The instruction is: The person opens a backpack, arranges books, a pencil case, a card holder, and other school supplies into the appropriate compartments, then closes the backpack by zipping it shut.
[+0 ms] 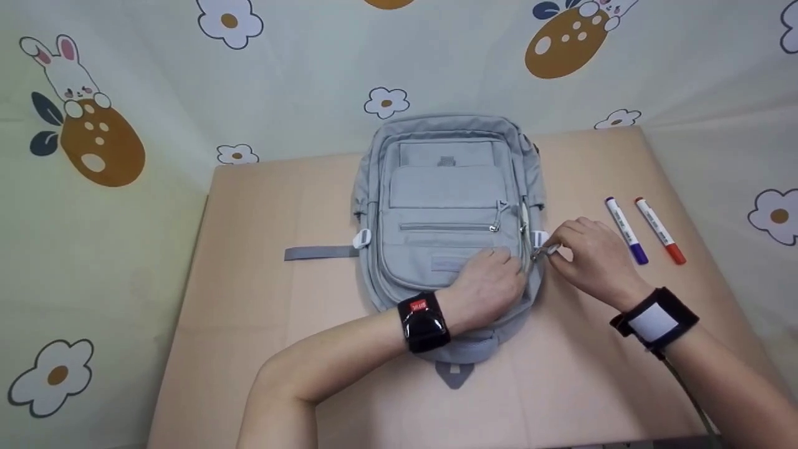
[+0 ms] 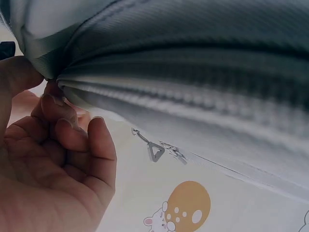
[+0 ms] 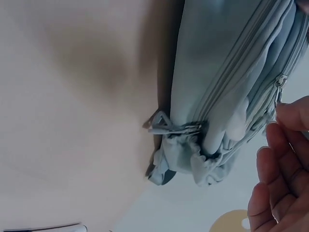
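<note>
A grey backpack (image 1: pixel 446 187) lies front side up. My left hand (image 1: pixel 489 287) is over its lower right front; in the left wrist view the thumb and a finger pinch the fabric edge (image 2: pixel 54 83) beside the zipper. At the bag's right side my right hand (image 1: pixel 592 265) pinches a metal zipper pull (image 3: pixel 278 96) between thumb and forefinger. Pale lining (image 1: pixel 525 227) shows in a gap along that right-hand zipper. A triangular zipper pull (image 2: pixel 155 152) hangs from the front pocket, apart from both hands.
Two white markers lie right of the bag, one with a purple cap (image 1: pixel 638 254) and one with a red cap (image 1: pixel 675 254). A grey strap (image 1: pixel 321 252) sticks out to the left. The tan tabletop (image 1: pixel 249 299) meets a patterned cloth (image 1: pixel 299 81) behind.
</note>
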Demonstrator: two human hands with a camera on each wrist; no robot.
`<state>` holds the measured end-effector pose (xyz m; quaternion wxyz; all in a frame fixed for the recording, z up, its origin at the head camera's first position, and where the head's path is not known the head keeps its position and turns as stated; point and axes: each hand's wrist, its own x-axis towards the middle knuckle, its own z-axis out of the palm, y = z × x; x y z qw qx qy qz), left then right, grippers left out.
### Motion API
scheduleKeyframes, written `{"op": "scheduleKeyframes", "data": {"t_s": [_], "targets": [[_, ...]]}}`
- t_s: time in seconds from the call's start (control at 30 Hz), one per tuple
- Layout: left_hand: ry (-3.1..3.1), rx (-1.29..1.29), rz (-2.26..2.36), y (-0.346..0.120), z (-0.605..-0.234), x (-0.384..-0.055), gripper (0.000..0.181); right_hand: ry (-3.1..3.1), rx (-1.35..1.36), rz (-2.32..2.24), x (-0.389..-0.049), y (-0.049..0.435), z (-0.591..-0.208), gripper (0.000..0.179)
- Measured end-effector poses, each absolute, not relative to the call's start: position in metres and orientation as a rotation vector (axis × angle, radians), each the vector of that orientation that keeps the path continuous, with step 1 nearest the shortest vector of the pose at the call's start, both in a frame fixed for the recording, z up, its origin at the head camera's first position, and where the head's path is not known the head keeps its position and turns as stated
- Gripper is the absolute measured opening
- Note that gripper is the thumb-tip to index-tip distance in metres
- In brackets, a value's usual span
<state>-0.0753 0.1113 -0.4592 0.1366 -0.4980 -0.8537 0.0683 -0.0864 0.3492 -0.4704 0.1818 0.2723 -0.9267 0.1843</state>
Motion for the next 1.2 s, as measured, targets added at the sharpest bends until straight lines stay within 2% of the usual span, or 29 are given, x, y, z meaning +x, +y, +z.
{"op": "scheduleKeyframes", "data": {"t_s": [0.27,0.7,1.2], "targets": [[-2.498,-1.482,0.212,0.112,-0.460,-0.076,0.021,-2.692,0.615,0.507,-0.123,0.349,-0.469,0.014],[-2.504,-1.483,0.235,0.113,-0.461,-0.075,0.025,-2.759,0.414,0.504,-0.179,0.340,-0.469,0.011],[-2.507,-1.457,0.187,0.111,-0.461,-0.076,0.023,-2.800,0.382,0.553,-0.185,0.342,-0.469,0.012]]}}
